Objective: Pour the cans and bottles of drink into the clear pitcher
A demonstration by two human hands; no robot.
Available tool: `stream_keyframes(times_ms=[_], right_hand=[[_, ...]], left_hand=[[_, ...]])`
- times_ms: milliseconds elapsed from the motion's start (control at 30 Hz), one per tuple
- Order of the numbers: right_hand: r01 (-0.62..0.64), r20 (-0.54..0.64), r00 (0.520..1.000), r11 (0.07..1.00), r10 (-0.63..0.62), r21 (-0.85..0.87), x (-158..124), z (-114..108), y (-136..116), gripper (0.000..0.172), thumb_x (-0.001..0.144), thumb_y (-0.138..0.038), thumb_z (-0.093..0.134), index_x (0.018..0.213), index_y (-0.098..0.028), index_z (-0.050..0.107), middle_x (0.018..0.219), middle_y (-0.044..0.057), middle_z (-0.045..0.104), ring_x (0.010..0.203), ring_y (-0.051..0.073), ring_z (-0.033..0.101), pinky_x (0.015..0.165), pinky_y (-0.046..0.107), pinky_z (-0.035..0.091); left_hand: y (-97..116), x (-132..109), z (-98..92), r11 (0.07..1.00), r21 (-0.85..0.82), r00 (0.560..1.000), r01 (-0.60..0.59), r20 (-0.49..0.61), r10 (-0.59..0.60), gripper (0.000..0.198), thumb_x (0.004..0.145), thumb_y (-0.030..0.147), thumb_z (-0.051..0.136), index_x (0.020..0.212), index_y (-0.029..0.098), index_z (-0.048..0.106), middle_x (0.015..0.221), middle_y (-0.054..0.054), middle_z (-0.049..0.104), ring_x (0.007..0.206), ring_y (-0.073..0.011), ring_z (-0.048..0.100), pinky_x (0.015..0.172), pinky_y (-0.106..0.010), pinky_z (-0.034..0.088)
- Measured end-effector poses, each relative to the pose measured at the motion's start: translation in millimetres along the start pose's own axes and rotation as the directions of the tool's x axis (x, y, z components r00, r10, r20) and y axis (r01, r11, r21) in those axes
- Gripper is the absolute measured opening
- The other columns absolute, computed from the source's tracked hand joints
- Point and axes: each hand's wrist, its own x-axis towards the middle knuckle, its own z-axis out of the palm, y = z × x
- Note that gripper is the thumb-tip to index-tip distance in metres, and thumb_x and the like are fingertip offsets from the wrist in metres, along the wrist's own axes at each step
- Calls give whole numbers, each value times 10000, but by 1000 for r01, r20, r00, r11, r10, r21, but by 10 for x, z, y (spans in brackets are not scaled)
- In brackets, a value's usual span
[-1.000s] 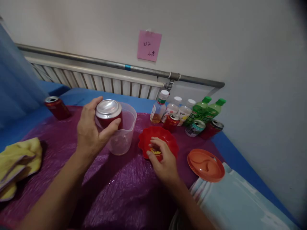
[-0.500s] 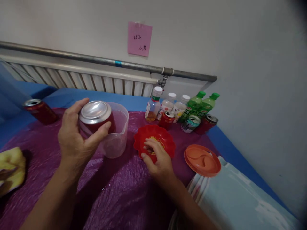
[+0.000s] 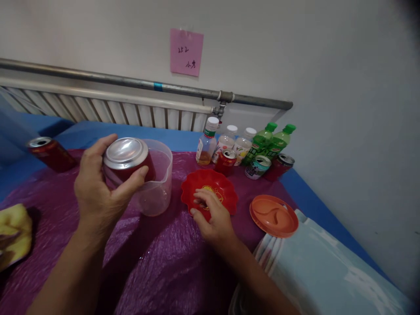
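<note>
My left hand (image 3: 98,183) is wrapped round a red drink can (image 3: 127,159), tipped so its bare silver base faces up toward me. The can's opening is hidden; its lower part leans over a clear plastic measuring jug (image 3: 155,192) standing on the purple sheet. Over the near edge of a red scalloped dish (image 3: 226,192) with a yellow print hovers my right hand (image 3: 215,218), fingers loosely curled and apart, holding nothing that I can see. Whether it touches the dish I cannot tell.
Behind the dish stand plastic bottles (image 3: 225,142), green bottles (image 3: 278,140) and several cans (image 3: 258,167). An orange divided plate (image 3: 275,216) lies at right beside a pale blue cloth (image 3: 315,258). Another red can (image 3: 52,155) and a yellow cloth (image 3: 16,232) are at left. A radiator (image 3: 131,111) lines the wall.
The whole view has shifted slightly, so the things sit a little further left. My left hand still holds the can over the jug, and my right hand keeps its place by the dish.
</note>
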Motion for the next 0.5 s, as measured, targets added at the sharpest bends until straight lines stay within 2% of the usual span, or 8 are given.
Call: stream_keyframes(times_ms=[333, 500], right_hand=[[8, 20, 1000, 1000, -8, -5, -1, -7, -26, 273, 868, -162, 568, 1133, -191, 630, 1236, 149, 664, 1012, 229, 690, 932, 420, 577], [-3, 24, 1000, 1000, 3, 1, -4, -11, -32, 278, 867, -159, 566, 1136, -203, 624, 1240, 140, 660, 1090, 240, 670, 955, 422, 570]], left_hand=[[21, 2, -22, 1000, -11, 1000, -6, -10, 6, 748, 682, 512, 798, 1341, 223, 593, 1267, -65, 653, 1171, -240, 604, 1069, -393, 453], [39, -1, -17, 1000, -14, 1000, -2, -15, 2, 751, 669, 474, 813, 1333, 195, 599, 1271, -82, 656, 1158, -236, 609, 1052, -364, 452]])
